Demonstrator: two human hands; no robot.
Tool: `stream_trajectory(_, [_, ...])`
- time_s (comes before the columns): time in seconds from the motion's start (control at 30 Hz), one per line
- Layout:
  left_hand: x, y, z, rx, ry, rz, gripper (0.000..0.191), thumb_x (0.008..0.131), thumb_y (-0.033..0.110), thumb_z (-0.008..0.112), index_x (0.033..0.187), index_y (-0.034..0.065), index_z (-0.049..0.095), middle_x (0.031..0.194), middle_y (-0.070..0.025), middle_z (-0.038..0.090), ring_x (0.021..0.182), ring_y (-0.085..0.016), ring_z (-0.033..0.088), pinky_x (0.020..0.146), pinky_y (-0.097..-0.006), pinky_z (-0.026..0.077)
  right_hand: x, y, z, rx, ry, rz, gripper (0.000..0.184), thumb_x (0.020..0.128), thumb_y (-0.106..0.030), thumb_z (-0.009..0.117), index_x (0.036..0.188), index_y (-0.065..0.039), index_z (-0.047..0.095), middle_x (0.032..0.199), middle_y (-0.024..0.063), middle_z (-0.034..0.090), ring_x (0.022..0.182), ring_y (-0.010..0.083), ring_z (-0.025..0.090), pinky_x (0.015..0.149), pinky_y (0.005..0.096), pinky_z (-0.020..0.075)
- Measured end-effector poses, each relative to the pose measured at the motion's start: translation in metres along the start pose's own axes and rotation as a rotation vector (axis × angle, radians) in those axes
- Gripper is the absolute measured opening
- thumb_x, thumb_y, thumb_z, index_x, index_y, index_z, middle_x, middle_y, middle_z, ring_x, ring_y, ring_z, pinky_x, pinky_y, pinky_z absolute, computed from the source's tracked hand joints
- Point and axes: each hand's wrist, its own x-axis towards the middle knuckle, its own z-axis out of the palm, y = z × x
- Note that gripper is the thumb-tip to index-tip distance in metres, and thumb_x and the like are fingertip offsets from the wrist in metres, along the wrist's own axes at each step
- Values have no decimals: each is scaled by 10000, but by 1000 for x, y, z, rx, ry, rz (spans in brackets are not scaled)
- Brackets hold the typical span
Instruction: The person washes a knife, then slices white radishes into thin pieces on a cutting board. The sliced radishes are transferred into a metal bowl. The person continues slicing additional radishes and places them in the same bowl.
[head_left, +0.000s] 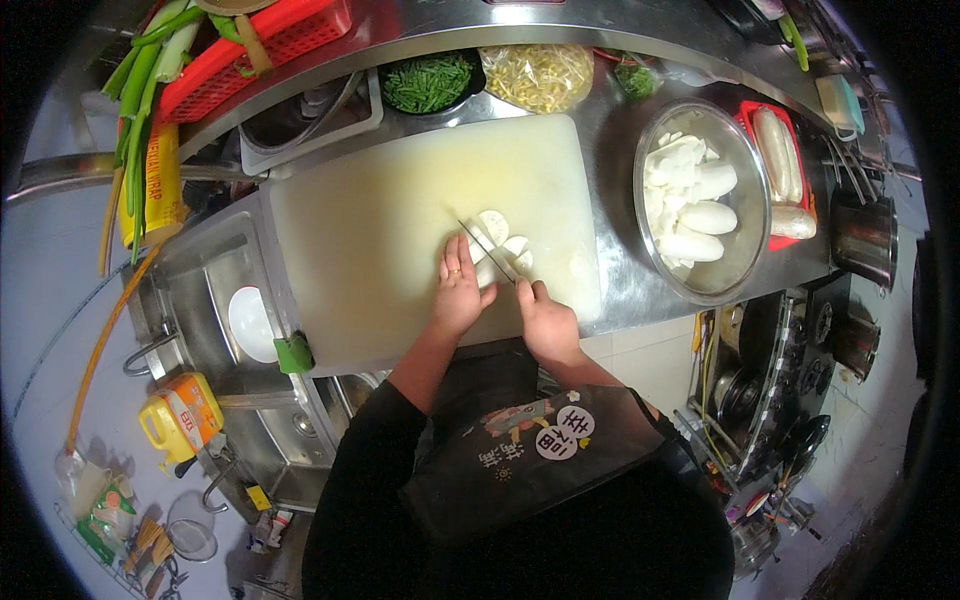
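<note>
My right hand (547, 319) grips the handle of a kitchen knife (487, 251), whose blade stands edge-down at a white peeled vegetable, perhaps radish (480, 244). On the other side of the blade, my left hand (460, 289) rests with its fingers on the vegetable, much of which it hides. Several cut white pieces (516, 245) lie on the large pale cutting board (360, 240), right of the blade. To the right of the board stands a steel bowl (757, 217) with peeled whole vegetables (707, 217) and cut pieces.
Behind the board are a black bowl of chopped green vegetables (427, 81) and a bag of bean sprouts (536, 75). A red basket (796, 135) of long pale vegetables stands beyond the steel bowl. Steel sinks (217, 262), one holding a white bowl (253, 324), lie left; a stove (795, 360) is at right.
</note>
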Motion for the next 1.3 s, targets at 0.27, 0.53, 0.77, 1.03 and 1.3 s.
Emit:
stream_trajectory(0.27, [0,-1,5,42,-8,-17,1066,718,275,824,1499,-81,192,1517,-262,247,1392,-456,304,1153,-460,331,2,1,5,-44,39,-22,370,851,-53,529,1220,-66,496,978,154,585,635,349,652,523,430,534])
stream_trajectory(0.53, [2,1,4,78,-64,-53,1106,696,293,844,1496,-97,189,1525,-263,245,1403,-454,296,1163,-456,317,14,1,27,-110,-35,8,349,862,-65,530,1208,-50,487,947,177,583,600,336,653,505,423,535])
stream_trajectory(0.77, [-1,3,2,49,-64,-65,1107,714,308,831,1512,-80,169,1536,-255,244,1405,-449,300,1157,-448,328,48,22,51,80,43,-59,238,928,-107,512,1156,-49,477,979,213,617,682,418,647,585,500,523])
stream_trajectory(1.03, [-10,4,-9,-115,45,-37,953,790,285,782,1506,-48,249,1556,-220,267,1397,-424,342,1133,-434,357,11,19,9,109,34,-70,264,899,-70,535,1156,-48,480,996,210,614,708,436,639,596,501,518])
stream_trajectory(1.3, [-13,6,-15,-85,-10,-49,820,813,198,760,1469,-51,335,1543,-191,301,1396,-387,368,1110,-418,400,4,5,15,-37,-47,-17,309,871,-45,517,1176,-55,470,950,203,590,666,407,652,561,478,536])
